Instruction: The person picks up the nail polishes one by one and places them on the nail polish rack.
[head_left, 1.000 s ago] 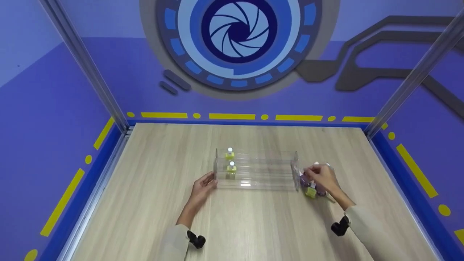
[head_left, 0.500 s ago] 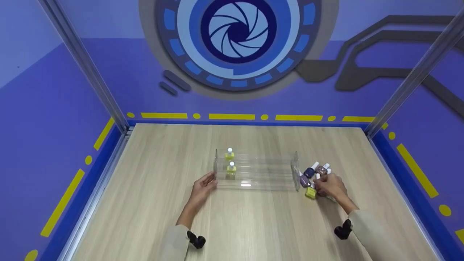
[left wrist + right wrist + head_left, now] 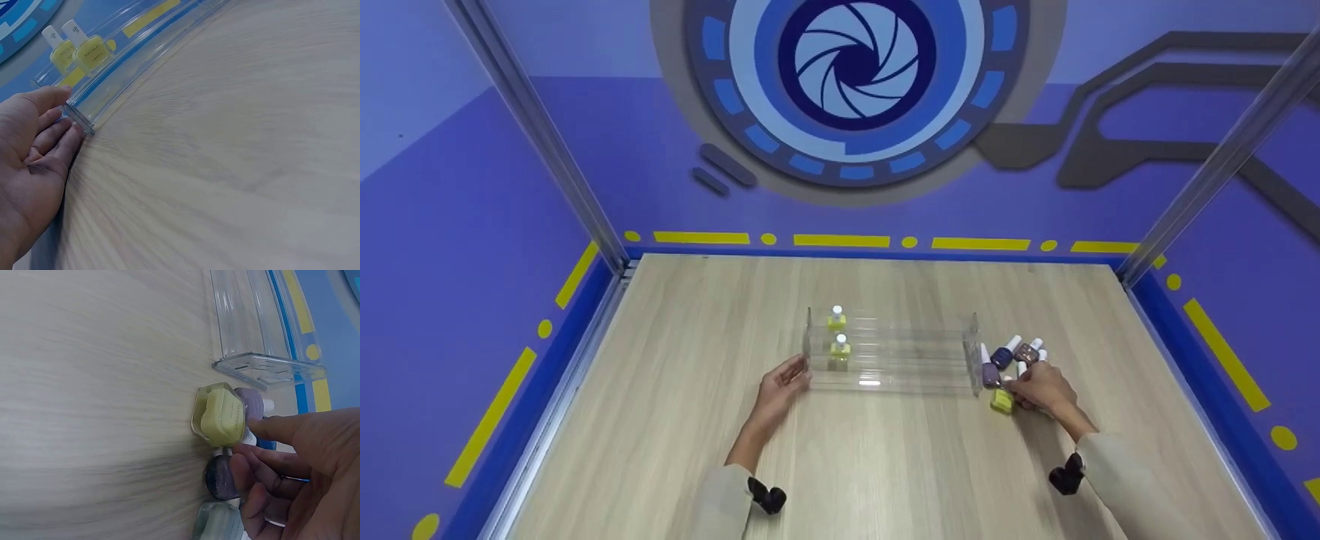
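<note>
With its thumb and index finger, my right hand (image 3: 1046,386) pinches the white cap of a yellow nail polish bottle (image 3: 222,417), whose base faces the right wrist camera. Around that hand lie more nail polish bottles: a mauve one (image 3: 991,373), a dark blue one (image 3: 1003,355) and a glittery brown one (image 3: 1026,352). The hand partly covers others, including a pale one (image 3: 218,520). My left hand (image 3: 775,394) touches the left end panel of a clear tiered rack (image 3: 911,375) with its thumb and fingertips. Two yellow nail polish bottles (image 3: 93,54) stand upright at the rack's left end.
Everything stands on a wooden table (image 3: 840,465). Blue and purple printed walls (image 3: 585,165) enclose its back and sides, with metal posts (image 3: 600,225) at the corners. The rack's right end panel (image 3: 971,360) stands close to the loose bottles.
My right hand has drawn back from beside the rack toward the front right of the bottles, and now grips the yellow bottle's cap. The left hand and rack stay in place.
</note>
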A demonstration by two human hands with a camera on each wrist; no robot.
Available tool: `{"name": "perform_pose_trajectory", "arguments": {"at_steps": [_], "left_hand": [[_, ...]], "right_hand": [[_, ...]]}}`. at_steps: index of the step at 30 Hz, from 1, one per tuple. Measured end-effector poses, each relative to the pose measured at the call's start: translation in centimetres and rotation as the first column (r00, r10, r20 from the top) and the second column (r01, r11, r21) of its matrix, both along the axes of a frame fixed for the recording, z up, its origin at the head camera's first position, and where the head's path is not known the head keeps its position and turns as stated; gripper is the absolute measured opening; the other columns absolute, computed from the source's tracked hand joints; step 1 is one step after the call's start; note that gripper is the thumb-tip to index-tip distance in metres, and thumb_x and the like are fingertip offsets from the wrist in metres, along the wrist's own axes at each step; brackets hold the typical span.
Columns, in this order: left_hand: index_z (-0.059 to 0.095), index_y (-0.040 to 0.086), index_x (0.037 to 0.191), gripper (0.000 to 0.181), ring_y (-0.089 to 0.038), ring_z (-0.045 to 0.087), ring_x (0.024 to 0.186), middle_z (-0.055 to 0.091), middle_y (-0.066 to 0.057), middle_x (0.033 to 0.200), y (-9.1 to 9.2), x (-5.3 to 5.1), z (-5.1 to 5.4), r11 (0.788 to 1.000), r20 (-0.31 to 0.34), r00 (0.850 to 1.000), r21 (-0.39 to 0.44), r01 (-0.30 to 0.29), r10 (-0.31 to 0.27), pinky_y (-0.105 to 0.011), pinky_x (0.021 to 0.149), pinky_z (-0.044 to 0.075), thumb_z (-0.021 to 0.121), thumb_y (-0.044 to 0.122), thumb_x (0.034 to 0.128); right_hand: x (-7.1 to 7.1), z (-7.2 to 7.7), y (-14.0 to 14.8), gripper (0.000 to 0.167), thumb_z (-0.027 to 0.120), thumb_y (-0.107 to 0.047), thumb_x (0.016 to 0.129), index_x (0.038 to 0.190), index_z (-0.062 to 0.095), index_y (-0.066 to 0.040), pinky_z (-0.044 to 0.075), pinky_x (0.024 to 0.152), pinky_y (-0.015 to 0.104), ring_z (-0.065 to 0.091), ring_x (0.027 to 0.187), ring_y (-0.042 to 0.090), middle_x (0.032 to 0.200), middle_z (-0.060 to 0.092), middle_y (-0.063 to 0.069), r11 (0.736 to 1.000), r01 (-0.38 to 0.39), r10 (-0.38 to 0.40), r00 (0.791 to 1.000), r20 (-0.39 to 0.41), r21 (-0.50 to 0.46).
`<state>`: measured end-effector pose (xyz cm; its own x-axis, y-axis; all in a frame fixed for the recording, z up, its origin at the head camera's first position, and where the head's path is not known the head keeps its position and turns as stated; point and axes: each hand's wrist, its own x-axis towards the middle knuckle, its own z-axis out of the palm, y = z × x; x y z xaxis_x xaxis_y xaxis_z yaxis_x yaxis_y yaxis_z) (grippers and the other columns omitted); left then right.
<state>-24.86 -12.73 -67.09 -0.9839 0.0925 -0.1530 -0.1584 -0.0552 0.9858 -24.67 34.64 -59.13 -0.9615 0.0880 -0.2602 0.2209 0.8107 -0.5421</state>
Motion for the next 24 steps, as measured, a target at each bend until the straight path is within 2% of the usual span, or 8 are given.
{"name": "perform_pose_trajectory", "arguments": {"at_steps": [8,11,15,18,24], "left_hand": [[0.041,-0.002,0.153,0.058,-0.038,0.039,0.15,0.041,-0.023,0.16,0.0,0.0,0.1,1.0,0.002,1.0,0.017,0.011,-0.011,-0.033,0.115,0.048,0.063,0.016,0.1024],[0.04,-0.002,0.153,0.058,-0.038,0.037,0.151,0.04,-0.023,0.161,0.0,0.0,0.1,0.999,0.008,1.0,0.03,0.017,-0.017,-0.032,0.115,0.049,0.063,0.016,0.1025],[0.041,-0.001,0.153,0.058,-0.038,0.038,0.15,0.04,-0.022,0.16,0.0,0.1,0.2,1.0,0.005,1.0,0.015,0.013,-0.014,-0.032,0.114,0.049,0.063,0.017,0.1024],[0.042,-0.001,0.153,0.057,-0.038,0.039,0.15,0.041,-0.023,0.16,0.0,0.1,0.3,1.0,0.0,1.0,0.004,0.008,-0.008,-0.033,0.114,0.049,0.062,0.016,0.1027],[0.042,-0.002,0.152,0.056,-0.037,0.039,0.15,0.042,-0.023,0.159,0.0,0.2,0.2,1.0,-0.008,1.0,0.006,0.01,-0.01,-0.033,0.114,0.049,0.062,0.015,0.1028]], "right_hand": [[-0.3,0.2,-0.6,0.039,0.076,-0.036,0.086,0.06,0.058,-0.015,0.034,0.046,0.027,0.048,0.052,0.01,0.053,0.052,-0.008,0.993,-0.041,0.039,0.999,0.025,0.114],[-0.4,0.0,-0.7,0.042,0.076,-0.038,0.088,0.058,0.057,-0.015,0.032,0.045,0.025,0.045,0.05,0.01,0.051,0.049,-0.008,0.99,-0.057,0.052,0.998,0.04,0.127],[-0.5,-0.3,-0.6,0.041,0.077,-0.037,0.088,0.06,0.061,-0.013,0.031,0.044,0.023,0.043,0.048,0.008,0.05,0.048,-0.01,0.996,-0.047,0.045,0.999,0.027,0.079],[-0.3,-0.7,-0.6,0.036,0.078,-0.036,0.086,0.065,0.067,-0.009,0.033,0.044,0.023,0.045,0.049,0.008,0.052,0.049,-0.01,1.0,-0.008,0.008,1.0,0.003,0.022],[0.6,-1.0,-0.5,0.029,0.075,-0.028,0.088,0.086,0.074,0.001,0.042,0.049,0.025,0.053,0.058,0.01,0.065,0.061,-0.006,0.994,0.082,-0.086,0.995,-0.059,-0.07]]}}
